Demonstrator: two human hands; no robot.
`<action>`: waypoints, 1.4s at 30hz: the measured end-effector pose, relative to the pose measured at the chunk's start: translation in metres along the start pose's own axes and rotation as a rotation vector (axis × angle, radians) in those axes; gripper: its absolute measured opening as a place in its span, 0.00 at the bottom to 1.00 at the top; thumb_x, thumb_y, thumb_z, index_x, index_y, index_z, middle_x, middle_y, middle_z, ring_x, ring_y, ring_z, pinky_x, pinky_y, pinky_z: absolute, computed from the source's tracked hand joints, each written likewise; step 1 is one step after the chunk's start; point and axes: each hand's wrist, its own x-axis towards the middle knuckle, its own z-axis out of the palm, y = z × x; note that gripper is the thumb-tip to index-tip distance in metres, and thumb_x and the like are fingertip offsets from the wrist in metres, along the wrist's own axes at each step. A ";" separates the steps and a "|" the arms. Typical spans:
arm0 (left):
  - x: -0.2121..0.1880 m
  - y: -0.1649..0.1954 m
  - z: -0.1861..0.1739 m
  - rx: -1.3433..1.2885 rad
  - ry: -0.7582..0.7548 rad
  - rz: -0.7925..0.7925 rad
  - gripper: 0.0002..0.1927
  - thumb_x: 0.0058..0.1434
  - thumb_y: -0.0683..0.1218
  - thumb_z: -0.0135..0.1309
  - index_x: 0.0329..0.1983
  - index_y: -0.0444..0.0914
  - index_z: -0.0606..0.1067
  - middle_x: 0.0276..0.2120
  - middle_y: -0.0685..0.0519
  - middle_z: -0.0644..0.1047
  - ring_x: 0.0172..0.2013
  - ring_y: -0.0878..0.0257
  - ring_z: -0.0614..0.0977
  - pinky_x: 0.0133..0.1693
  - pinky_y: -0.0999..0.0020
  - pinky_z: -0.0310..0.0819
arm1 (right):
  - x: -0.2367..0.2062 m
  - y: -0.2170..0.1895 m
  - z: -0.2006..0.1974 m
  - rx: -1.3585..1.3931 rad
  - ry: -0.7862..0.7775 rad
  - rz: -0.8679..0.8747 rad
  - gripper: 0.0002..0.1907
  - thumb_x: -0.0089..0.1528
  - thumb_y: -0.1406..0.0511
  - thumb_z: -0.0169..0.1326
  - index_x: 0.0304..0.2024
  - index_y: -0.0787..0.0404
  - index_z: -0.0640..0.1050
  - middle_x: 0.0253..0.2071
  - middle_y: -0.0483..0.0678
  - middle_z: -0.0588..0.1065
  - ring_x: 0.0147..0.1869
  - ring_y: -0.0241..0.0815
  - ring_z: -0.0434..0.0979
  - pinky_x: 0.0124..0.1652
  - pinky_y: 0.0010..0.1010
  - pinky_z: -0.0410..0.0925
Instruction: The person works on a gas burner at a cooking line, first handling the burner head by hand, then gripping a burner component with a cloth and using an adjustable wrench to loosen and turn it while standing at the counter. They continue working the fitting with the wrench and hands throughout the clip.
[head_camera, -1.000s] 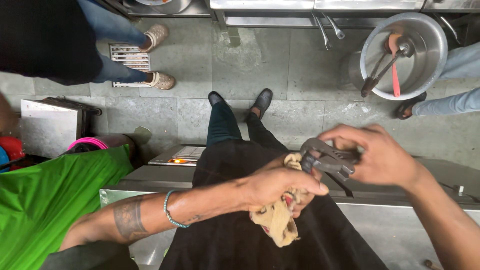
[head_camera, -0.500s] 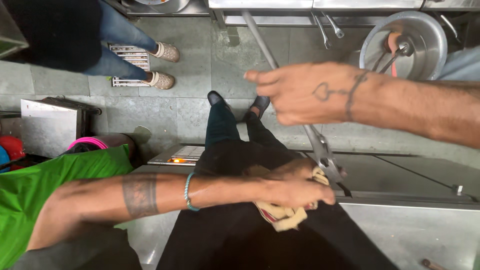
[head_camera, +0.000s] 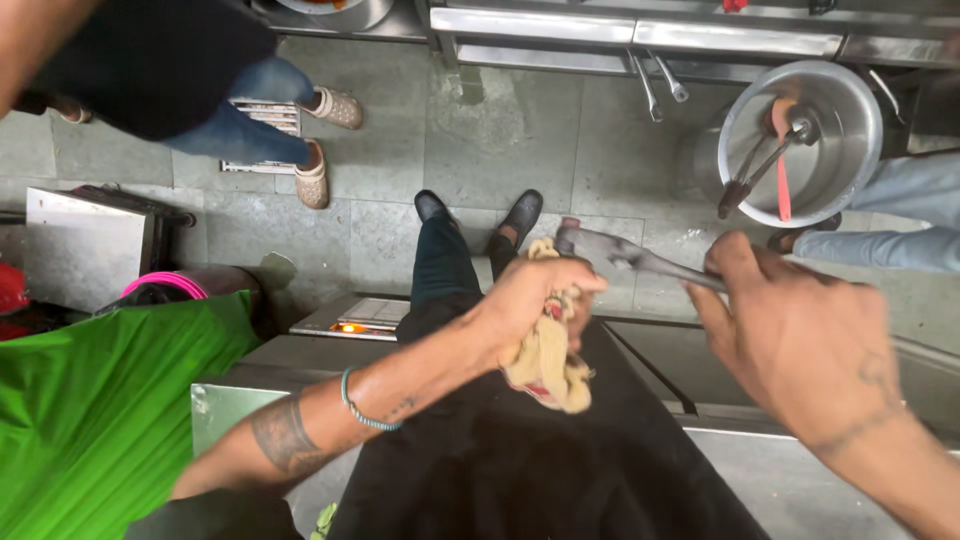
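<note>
Head camera view, looking straight down over the person's own body. In the centre of the frame the left hand (head_camera: 530, 300) is closed in a fist around a crumpled beige cloth with red marks (head_camera: 548, 362), which hangs down from the fist over the black apron (head_camera: 500, 470) covering the lower middle of the frame. The left forearm, tattooed and wearing a thin teal bracelet (head_camera: 358, 408), runs in from the lower left.

At centre right the right hand (head_camera: 795, 335) is seen from the back, fingers curled around the handle end of long grey metal tongs (head_camera: 625, 256). The tongs stretch leftward from that hand, and their tip lies just above and beside the cloth-holding fist; whether it touches the cloth cannot be told, as the tool is blurred.

Below the hands, a stainless steel table (head_camera: 800, 470) edge crosses the lower right. The person's black shoes (head_camera: 478, 210) stand on the grey tiled floor (head_camera: 560, 140) at upper centre.

At upper right a round steel pot (head_camera: 845, 120) sits on the floor with utensils and a red-handled tool inside. At upper left another person in blue jeans and beige clogs (head_camera: 318, 172) stands near a floor drain. A bright green garment (head_camera: 90, 410) fills the lower left corner.
</note>
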 end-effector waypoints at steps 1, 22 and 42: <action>-0.006 0.001 0.007 -0.050 -0.074 0.018 0.13 0.61 0.45 0.57 0.23 0.37 0.70 0.16 0.52 0.70 0.16 0.63 0.72 0.22 0.65 0.69 | 0.012 0.005 0.015 0.224 0.005 -0.010 0.14 0.58 0.60 0.62 0.41 0.61 0.77 0.26 0.52 0.77 0.27 0.55 0.78 0.28 0.46 0.69; 0.058 -0.019 0.018 0.786 0.360 -0.093 0.12 0.52 0.49 0.58 0.30 0.35 0.79 0.24 0.50 0.79 0.26 0.59 0.81 0.31 0.61 0.76 | 0.039 -0.015 -0.059 -0.749 0.236 -0.611 0.03 0.57 0.65 0.53 0.29 0.57 0.75 0.22 0.42 0.74 0.28 0.39 0.76 0.28 0.28 0.70; -0.001 -0.062 0.115 0.294 -0.502 -0.018 0.10 0.61 0.45 0.60 0.27 0.38 0.73 0.20 0.56 0.70 0.19 0.68 0.71 0.22 0.70 0.64 | 0.138 0.004 -0.021 0.629 0.704 -1.100 0.19 0.64 0.68 0.67 0.27 0.63 0.68 0.35 0.49 0.73 0.43 0.48 0.76 0.63 0.47 0.71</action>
